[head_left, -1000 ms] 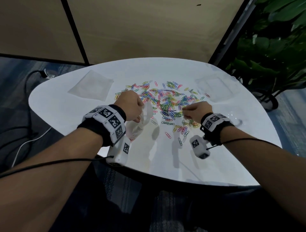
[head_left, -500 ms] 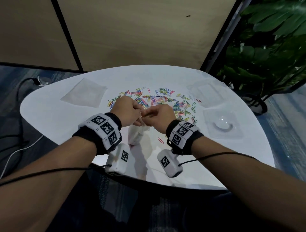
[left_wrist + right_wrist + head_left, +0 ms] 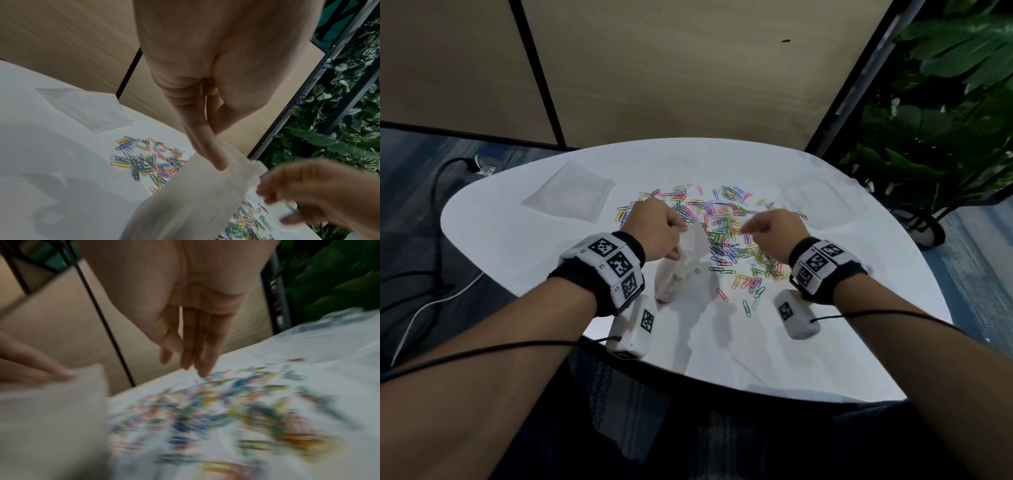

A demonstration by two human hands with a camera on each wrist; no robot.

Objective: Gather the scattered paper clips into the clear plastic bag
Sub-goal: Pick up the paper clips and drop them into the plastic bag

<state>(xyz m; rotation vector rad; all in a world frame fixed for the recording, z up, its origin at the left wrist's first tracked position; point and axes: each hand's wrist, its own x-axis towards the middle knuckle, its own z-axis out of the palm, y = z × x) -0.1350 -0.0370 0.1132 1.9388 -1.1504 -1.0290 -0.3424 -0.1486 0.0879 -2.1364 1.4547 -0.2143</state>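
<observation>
While the white table (image 3: 524, 240) carries it all, the heap of coloured paper clips (image 3: 726, 236) sprawls at its middle. Just left of that heap, the clear plastic bag (image 3: 681, 263) hangs, its top edge pinched by the left hand (image 3: 657, 229). Over the heap's right side, right hand (image 3: 774, 233) hovers, fingers (image 3: 201, 344) straight, holding nothing.

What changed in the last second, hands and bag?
The right hand went from the paper clips to the bag mouth beside the left hand, and is now back out over the pile, fingers extended and empty. The left hand kept pinching the clear plastic bag by its top edge. The pile and the flat spare bag on the table look unchanged.
</observation>
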